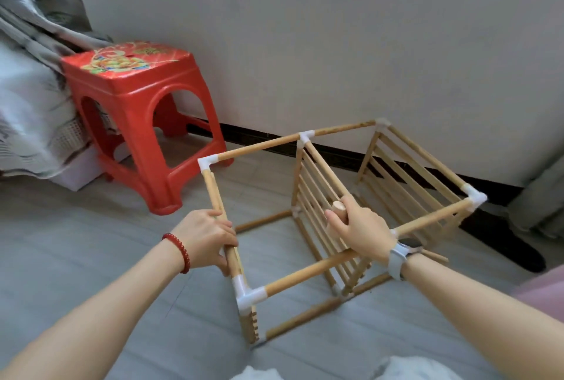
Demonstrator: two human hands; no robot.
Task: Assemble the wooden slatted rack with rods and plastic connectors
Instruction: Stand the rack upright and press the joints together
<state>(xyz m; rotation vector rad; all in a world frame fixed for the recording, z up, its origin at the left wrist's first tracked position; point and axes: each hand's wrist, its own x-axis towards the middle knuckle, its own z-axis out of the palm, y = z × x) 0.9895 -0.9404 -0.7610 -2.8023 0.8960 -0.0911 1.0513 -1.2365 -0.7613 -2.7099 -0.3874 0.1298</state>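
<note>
A wooden rack frame [262,146] stands on the floor, built of rods, slatted panels and white plastic corner connectors [248,294]. My left hand [206,234] grips the top rod of the left slatted side panel. My right hand [357,227] holds a short wooden rod [338,207] end up, over the near end of the middle slatted panel [317,193]. A third slatted panel [412,172] closes the right end, joined at a white connector [474,199]. The middle panel's near top corner is hidden by my right hand.
A red plastic stool [137,117] stands at the back left against the white wall. Grey-white bedding [27,89] hangs at the far left. A grey curtain [540,202] falls at the right. A loose rod [436,256] lies on the grey floor behind my right wrist.
</note>
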